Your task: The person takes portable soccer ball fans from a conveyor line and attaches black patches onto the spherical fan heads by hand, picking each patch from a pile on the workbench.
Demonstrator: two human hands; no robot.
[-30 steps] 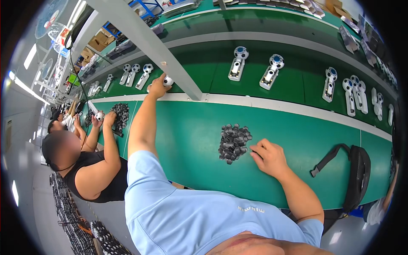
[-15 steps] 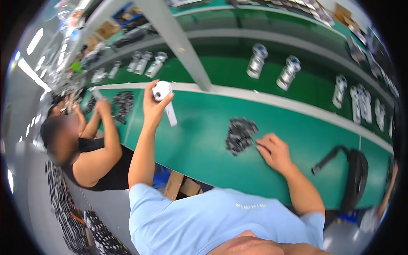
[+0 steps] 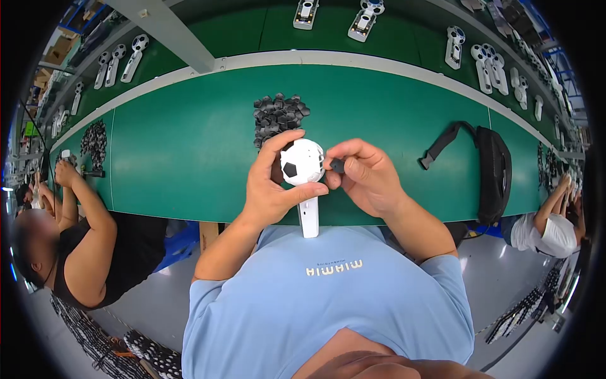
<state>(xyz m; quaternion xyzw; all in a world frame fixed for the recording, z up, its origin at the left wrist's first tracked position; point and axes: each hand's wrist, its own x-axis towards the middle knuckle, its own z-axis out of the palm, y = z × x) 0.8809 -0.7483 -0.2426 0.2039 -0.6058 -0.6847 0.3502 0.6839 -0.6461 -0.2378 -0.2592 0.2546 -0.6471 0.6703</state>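
My left hand (image 3: pixel 273 180) is wrapped round the white ball-shaped head of a handheld device (image 3: pixel 306 151), patterned like a football with a black patch on its left side. Its white handle points down toward my shirt. Between the thumb and fingers of my right hand (image 3: pixel 366 177) is a small black piece (image 3: pixel 338 165), close to the right side of the ball; whether it touches the ball I cannot tell. Just beyond my hands, a pile of black pentagon pieces (image 3: pixel 278 115) lies on the green table (image 3: pixel 189 151).
On the table's right lies a black bag (image 3: pixel 493 174) with a strap. More white football-headed devices (image 3: pixel 363 22) lie on the green shelf behind. A co-worker (image 3: pixel 91 246) sits to the left and another person (image 3: pixel 546 224) to the right. A grey post (image 3: pixel 167 31) rises at the back.
The white device has come from the far left to in front of my chest. My right hand has left the pile and now pinches a black piece beside the ball. The view has swung.
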